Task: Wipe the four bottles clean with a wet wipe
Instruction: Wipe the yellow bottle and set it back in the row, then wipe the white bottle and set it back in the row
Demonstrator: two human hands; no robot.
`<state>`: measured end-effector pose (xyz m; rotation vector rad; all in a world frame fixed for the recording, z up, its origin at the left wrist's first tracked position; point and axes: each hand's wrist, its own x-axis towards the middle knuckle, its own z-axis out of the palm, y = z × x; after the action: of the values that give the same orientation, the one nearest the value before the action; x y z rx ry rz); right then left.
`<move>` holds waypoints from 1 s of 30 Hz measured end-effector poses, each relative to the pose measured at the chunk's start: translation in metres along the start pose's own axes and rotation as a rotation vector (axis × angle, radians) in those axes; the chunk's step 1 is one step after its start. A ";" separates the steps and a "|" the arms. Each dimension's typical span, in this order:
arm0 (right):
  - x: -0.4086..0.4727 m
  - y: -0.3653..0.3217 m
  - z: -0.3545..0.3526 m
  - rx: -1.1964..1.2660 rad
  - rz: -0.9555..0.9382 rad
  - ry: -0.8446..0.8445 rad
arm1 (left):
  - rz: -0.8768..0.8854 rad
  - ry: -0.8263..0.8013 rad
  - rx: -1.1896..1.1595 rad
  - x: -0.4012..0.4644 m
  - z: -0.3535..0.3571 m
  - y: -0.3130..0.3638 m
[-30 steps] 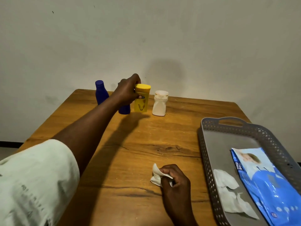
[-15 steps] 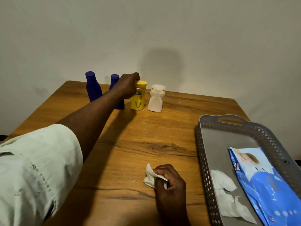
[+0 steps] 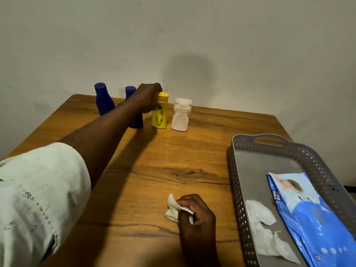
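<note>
A: From the head view, where are the bottles?

B: Upper centre of the frame, in a row at the table's (image 3: 158,170) far edge by the wall. From frame left: a tall blue bottle (image 3: 103,100), a second blue bottle (image 3: 135,120) partly hidden by the forearm, a yellow bottle (image 3: 160,114), and a white bottle (image 3: 181,115). All stand upright.

A: And the hands?

B: The left hand (image 3: 147,98) reaches across, fingers curled round the yellow bottle's upper part by the cap. The right hand (image 3: 194,211), lower centre, rests on the table and pinches a crumpled wet wipe (image 3: 173,208).

A: Anything at lower right?

B: A grey perforated tray (image 3: 250,164) with a handle cut-out. Inside lie used white wipes (image 3: 264,224) and, just to their right, a blue wipes pack (image 3: 316,218).
</note>
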<state>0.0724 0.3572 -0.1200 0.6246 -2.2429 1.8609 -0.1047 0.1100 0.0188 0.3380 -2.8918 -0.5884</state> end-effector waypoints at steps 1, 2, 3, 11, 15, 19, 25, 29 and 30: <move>0.000 0.000 0.000 0.003 0.000 0.001 | 0.002 -0.006 0.003 0.000 0.000 0.000; 0.000 0.000 0.000 0.005 0.001 0.004 | 0.001 -0.009 0.002 0.000 0.000 0.000; 0.000 0.000 0.000 0.006 0.001 0.006 | 0.001 -0.011 0.000 0.001 0.001 0.000; 0.000 0.003 0.000 -0.027 -0.014 0.009 | 0.016 -0.012 0.045 0.007 0.002 0.000; 0.001 0.005 0.000 -0.042 -0.033 0.014 | 0.142 0.060 0.240 0.008 0.001 0.009; 0.000 0.007 0.000 -0.046 -0.042 0.026 | 0.281 0.081 0.507 0.010 0.011 0.028; 0.000 0.007 0.000 -0.047 -0.047 0.032 | 0.377 0.097 0.654 0.004 0.035 0.047; 0.000 0.008 0.002 -0.064 -0.040 0.033 | 0.356 0.161 0.585 -0.004 0.041 0.048; -0.001 0.007 0.002 -0.064 -0.037 0.035 | 0.345 0.156 0.523 -0.007 0.041 0.048</move>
<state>0.0702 0.3560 -0.1273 0.6144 -2.2427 1.7620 -0.1153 0.1701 -0.0001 -0.0569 -2.8093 0.2443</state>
